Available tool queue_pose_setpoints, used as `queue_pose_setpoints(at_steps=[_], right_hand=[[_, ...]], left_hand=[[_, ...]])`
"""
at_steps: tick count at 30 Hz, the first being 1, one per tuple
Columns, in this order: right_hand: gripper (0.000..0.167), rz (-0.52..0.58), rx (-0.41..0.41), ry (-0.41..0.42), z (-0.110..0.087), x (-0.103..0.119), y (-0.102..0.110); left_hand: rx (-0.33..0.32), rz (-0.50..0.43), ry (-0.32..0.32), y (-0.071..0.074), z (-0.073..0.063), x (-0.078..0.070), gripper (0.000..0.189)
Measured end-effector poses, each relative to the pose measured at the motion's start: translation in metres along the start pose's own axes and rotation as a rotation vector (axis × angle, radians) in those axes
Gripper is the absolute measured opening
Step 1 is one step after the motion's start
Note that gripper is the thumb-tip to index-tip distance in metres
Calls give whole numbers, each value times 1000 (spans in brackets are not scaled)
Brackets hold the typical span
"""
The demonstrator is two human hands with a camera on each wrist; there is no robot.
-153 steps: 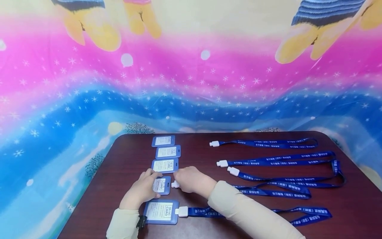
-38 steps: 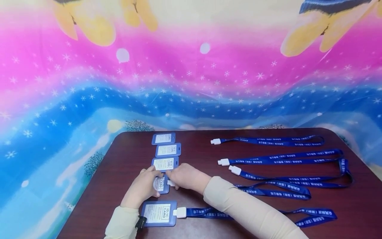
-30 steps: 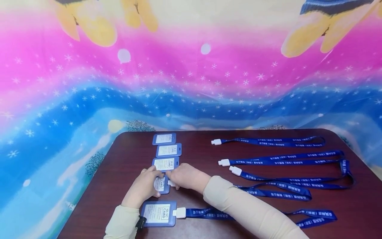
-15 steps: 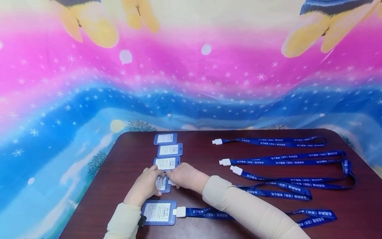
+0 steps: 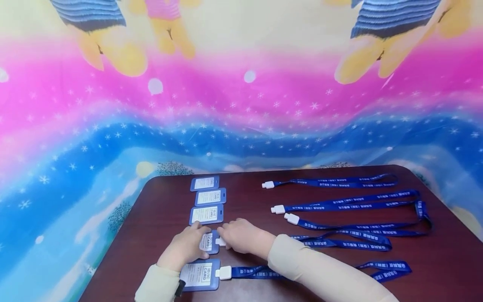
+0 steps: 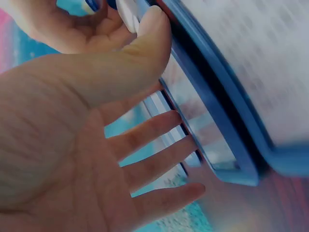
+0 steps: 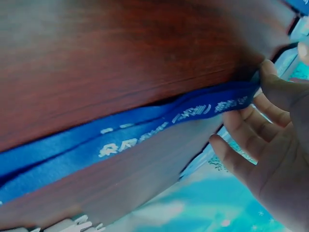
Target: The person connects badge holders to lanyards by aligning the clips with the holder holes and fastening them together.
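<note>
The left hand (image 5: 185,246) has its fingers around a blue-rimmed, white-faced ID card holder (image 5: 210,242). The right hand (image 5: 244,237) pinches the white clip (image 5: 221,242) of a blue, white-lettered lanyard (image 7: 193,111).

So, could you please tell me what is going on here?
A person's left hand grips a blue card holder on the table while the right hand pinches a blue lanyard, its white clip at the holder's edge; whether it is fastened is unclear. The nearest holder has another clip at its edge. Three farther holders have no lanyards attached.
</note>
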State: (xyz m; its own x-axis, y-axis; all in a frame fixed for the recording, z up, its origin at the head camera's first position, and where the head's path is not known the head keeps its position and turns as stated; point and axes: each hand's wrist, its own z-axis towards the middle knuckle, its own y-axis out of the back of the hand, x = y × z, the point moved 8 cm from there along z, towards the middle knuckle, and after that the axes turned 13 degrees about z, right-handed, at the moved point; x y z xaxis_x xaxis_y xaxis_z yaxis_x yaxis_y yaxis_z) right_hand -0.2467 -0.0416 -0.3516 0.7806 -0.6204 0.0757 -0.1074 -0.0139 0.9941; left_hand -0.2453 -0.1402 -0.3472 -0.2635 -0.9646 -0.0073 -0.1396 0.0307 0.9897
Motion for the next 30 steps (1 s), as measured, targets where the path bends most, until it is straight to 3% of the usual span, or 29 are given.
queue_pose_setpoints(at_steps=[6, 10, 14, 18, 25, 30], right_hand=[[28, -25, -19, 63, -28, 6, -1], [29, 11, -41, 89, -50, 2, 0], [28, 116, -52, 68, -68, -8, 0], [22, 187, -88, 43, -79, -22, 4], [19, 194, -151, 8, -95, -46, 15], [17, 175, -251, -54, -113, -66, 28]], left_hand=[[21, 22, -42, -5, -9, -20, 53], [-11, 66, -91, -7, -12, -25, 48], [-77, 104, -163, -4, -13, -27, 39], [-143, 71, -207, 3, -9, -27, 29], [-181, 44, -240, 18, -2, -30, 27], [-188, 3, -258, 23, 2, -32, 27]])
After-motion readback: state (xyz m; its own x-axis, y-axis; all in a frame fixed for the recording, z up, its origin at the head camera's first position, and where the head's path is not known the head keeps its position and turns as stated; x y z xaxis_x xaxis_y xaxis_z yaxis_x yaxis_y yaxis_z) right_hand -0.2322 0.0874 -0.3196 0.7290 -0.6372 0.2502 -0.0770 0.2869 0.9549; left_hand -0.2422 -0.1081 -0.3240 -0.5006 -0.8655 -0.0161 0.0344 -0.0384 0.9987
